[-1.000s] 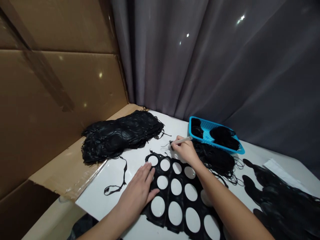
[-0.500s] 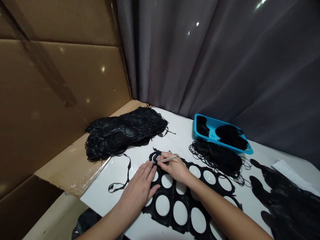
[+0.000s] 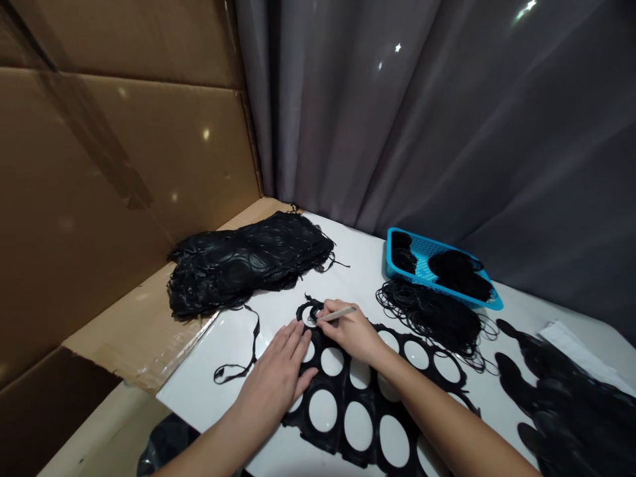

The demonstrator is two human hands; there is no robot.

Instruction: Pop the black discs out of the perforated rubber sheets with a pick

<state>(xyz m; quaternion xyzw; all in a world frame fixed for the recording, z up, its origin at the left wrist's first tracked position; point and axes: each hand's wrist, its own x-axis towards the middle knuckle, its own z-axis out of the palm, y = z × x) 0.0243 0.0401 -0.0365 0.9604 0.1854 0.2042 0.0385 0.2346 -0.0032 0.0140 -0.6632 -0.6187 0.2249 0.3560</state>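
Note:
A black rubbery sheet (image 3: 340, 424) with rows of round holes lies on the white table. My left hand (image 3: 279, 358) rests flat on its left edge, fingers stretched out and thumb apart. My right hand (image 3: 350, 334) is closed around a slim silvery tool (image 3: 336, 314), perhaps tweezers, which slants up past the knuckles. At the fingertips, over the sheet's far left hole, are some thin black strands or rings (image 3: 315, 313); whether the fingers pinch them I cannot tell. The tool's tip is hidden by the fingers.
Behind on the left lies a stack of black sheets (image 3: 248, 262). A blue basket (image 3: 422, 268) holds black pieces, with a heap of thin black rings (image 3: 432, 315) before it. Black sheet pieces (image 3: 576, 397) lie right, a black strip (image 3: 256, 334) left. Cardboard (image 3: 124, 199) walls the left.
My right hand has shifted slightly right with the tool. The thin black strands have moved right within the far left hole, baring more white there. My left hand stays in place.

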